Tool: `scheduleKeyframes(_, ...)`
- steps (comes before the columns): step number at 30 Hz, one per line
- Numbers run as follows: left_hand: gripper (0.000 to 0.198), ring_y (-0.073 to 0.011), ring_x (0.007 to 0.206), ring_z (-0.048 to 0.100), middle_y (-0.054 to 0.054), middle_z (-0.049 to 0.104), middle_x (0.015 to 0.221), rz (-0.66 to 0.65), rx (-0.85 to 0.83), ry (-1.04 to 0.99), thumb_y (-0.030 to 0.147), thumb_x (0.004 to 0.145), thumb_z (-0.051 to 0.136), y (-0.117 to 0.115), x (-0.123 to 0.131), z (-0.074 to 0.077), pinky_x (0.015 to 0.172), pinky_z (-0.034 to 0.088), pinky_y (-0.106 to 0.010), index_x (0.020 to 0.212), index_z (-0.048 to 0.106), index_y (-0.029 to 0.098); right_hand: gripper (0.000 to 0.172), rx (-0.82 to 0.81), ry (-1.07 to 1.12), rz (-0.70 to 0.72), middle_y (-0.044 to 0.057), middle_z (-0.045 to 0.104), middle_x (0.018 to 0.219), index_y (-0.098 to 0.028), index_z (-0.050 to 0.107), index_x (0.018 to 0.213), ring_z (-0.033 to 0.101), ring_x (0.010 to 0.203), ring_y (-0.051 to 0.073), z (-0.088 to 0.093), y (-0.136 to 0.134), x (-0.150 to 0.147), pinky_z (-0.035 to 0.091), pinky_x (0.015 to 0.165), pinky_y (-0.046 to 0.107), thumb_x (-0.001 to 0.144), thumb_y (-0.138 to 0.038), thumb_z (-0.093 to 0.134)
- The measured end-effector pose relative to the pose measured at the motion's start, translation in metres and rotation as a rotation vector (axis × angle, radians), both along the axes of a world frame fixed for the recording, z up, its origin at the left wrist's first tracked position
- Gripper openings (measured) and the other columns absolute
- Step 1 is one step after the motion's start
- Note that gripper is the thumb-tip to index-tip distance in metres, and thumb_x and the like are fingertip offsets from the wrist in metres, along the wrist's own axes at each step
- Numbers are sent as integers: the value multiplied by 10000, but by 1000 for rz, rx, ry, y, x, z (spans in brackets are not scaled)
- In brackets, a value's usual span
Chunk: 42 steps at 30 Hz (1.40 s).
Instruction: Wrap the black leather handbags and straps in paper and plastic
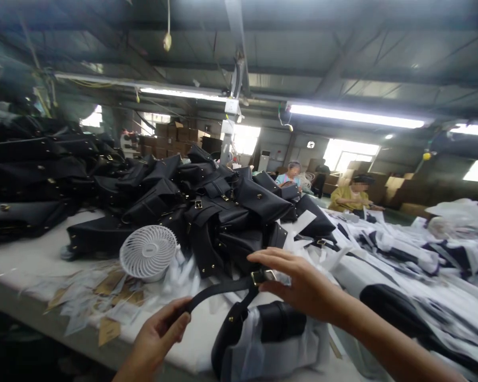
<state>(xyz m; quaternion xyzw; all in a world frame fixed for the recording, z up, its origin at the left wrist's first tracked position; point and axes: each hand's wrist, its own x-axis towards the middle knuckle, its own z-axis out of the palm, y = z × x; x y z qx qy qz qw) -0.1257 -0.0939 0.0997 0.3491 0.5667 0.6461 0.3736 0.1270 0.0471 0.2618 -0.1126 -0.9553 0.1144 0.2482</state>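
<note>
A black handbag partly wrapped in white paper lies at the near edge of the table. Its black strap stretches leftward from a gold buckle. My left hand is closed around the strap's free end, low in the view. My right hand pinches the strap at the buckle, fingers curled over it, forearm coming in from the lower right.
A big heap of black handbags covers the table behind. A small white fan stands left of the strap among loose paper tags. Wrapped bags fill the right side. Two people sit far back.
</note>
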Motion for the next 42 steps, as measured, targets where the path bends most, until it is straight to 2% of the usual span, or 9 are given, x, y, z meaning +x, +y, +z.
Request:
scheduleKeyframes(5,419,-290,1006,647,-63,744,1043,-8,191,276,515,677,776,9,13,79,855,528,-337,1000,756,248,476,-43,-96,157,100,606,1340,-238,509,1396,549,1248,241,26,-26,-28,396,1094,403,941,-341,600)
scheduleKeyframes(9,323,-274,1036,634,-47,727,1050,-26,409,565,417,776,730,17,26,134,951,488,-366,1057,734,259,460,-396,-154,131,33,693,1082,-241,548,1353,652,927,183,52,-29,-40,511,778,262,931,-419,596)
scheduleKeyframes(11,306,-274,1068,610,-46,708,1061,185,514,634,372,778,740,19,31,140,1000,456,-390,1057,718,250,397,-547,-104,97,-8,658,860,-202,622,1229,598,727,124,60,-20,-37,453,616,205,910,-438,617)
scheduleKeyframes(15,212,-244,1016,619,-33,676,1011,626,711,634,235,768,753,25,52,103,1011,447,-395,961,669,262,335,-647,111,12,-40,531,677,-144,640,939,488,607,81,57,-3,-23,386,556,189,901,-476,617)
scheduleKeyframes(19,271,-246,957,665,-41,714,998,128,443,626,381,769,756,50,84,55,861,530,-362,989,646,267,323,-607,226,-30,-38,549,659,-154,612,902,501,591,84,46,-2,-17,401,564,200,909,-477,605)
scheduleKeyframes(23,343,-234,972,673,-34,716,1038,-163,343,477,385,798,712,75,103,43,877,531,-378,1099,612,254,313,-627,292,-16,17,673,839,-164,635,1058,636,778,134,35,-9,-15,502,730,244,914,-440,602)
scheduleKeyframes(27,263,-213,932,684,-17,721,990,-200,319,425,376,812,695,82,103,44,838,531,-325,1037,646,249,375,-557,148,-59,56,686,1178,-204,649,1189,620,1112,215,2,-6,-4,465,987,327,843,-338,697)
scheduleKeyframes(32,300,-208,928,681,-16,717,1025,-146,287,531,407,822,669,83,104,44,827,524,-312,1080,637,256,281,-578,71,-72,40,732,1050,-182,689,1146,678,965,213,-38,8,3,516,831,278,909,-297,589)
scheduleKeyframes(42,225,-195,884,690,2,714,893,-92,216,430,357,778,668,67,88,1,825,525,-275,966,627,241,210,-323,34,-291,17,719,814,-185,724,948,642,746,167,-34,16,-4,425,641,237,916,-289,544)
